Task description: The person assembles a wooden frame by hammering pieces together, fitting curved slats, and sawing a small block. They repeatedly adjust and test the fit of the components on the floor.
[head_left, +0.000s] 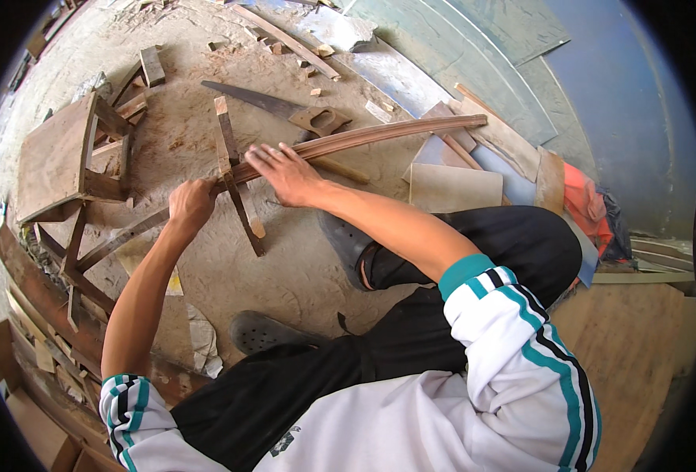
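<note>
A long grooved wooden strip (pixel 395 135) slants across in front of me, its far end reaching out to the right. My left hand (pixel 192 201) is closed round the wood at the strip's near-left end; the fingers hide exactly how the pieces meet there. Over the strip lies my right hand (pixel 286 175), palm down with the fingers stretched out and touching it. A narrow crosspiece (pixel 224 135) passes under the strip between my hands. Beyond my left hand a thin wooden bar (pixel 123 237) runs down to the left.
Behind the strip lie a handsaw (pixel 257 99) and a hammer-like wooden handle (pixel 340 169). A small wooden stool (pixel 57 161) rests on its side at left. Offcuts litter the far floor. Boards (pixel 456 185) and an orange cloth (pixel 586 206) lie at right.
</note>
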`<state>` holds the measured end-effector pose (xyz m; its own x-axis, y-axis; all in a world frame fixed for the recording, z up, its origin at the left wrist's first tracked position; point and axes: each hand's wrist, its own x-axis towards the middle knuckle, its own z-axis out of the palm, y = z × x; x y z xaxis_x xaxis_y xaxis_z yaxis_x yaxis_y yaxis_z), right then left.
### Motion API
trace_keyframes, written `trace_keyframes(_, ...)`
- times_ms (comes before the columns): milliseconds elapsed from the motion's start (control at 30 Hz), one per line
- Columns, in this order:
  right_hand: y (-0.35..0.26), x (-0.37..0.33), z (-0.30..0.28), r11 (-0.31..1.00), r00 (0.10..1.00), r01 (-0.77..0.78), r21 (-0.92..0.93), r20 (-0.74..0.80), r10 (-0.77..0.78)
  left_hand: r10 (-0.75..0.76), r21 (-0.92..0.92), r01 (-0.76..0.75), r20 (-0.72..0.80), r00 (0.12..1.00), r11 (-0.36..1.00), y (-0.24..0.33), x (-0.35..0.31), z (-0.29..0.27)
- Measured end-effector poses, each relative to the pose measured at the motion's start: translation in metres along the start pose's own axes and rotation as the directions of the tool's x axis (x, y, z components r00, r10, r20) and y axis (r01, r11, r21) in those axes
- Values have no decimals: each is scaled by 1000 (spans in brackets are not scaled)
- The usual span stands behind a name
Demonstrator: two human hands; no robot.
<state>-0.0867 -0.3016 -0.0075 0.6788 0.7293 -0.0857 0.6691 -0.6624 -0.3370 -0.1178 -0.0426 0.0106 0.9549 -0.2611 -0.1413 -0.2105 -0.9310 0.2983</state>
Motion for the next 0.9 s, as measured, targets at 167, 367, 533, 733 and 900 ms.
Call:
trace_keyframes(167, 12, -10, 0, 885, 934, -354, -301, -65, 352, -38, -45, 40, 36, 999, 998, 3, -5, 1)
trace_keyframes(367, 8, -14, -6, 884, 928, -368, -288, -48, 371, 10, -21, -10, 6, 1000, 1000, -10, -16, 21)
trace_keyframes(533, 6, -11, -2, 863, 925, -377, -335, -94, 368, -12, 168, -2, 84, 996, 986, -4, -22, 22)
trace_keyframes(733, 14, -11, 0, 869, 945, -327, -372, -123, 303, -23, 189, -7, 151, 988, 982, 2, -24, 13)
trace_keyframes(900, 18, -11, 1, 867, 951, -308, -391, -133, 278, -24, 195, -18, 212, 977, 981, 3, -24, 7)
